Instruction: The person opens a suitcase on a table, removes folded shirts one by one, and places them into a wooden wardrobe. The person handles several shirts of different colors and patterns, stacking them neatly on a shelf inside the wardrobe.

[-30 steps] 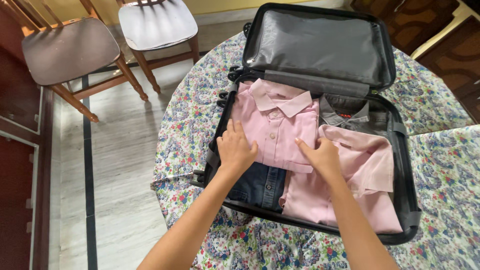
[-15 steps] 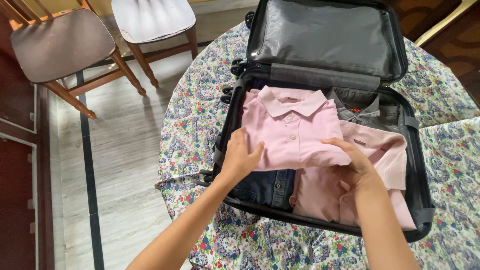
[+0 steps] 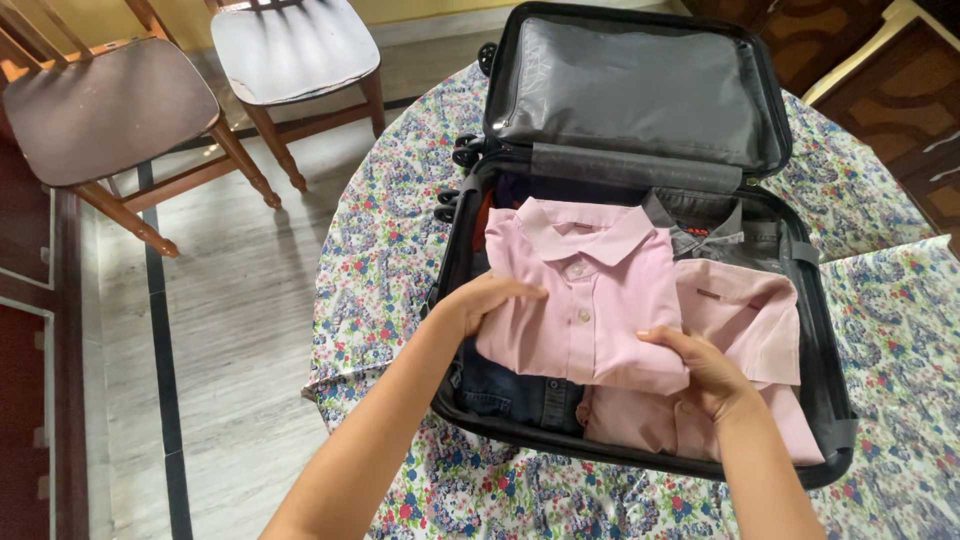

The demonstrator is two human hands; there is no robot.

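You are lifting the folded pink shirt off the suitcase; your left hand and right hand are now gripping its edges, raised above the jeans.

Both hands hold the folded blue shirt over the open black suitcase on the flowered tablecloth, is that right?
Not quite: the head view shows the folded shirt is pink, not blue. The left hand and right hand hold it over the open black suitcase on the flowered tablecloth.
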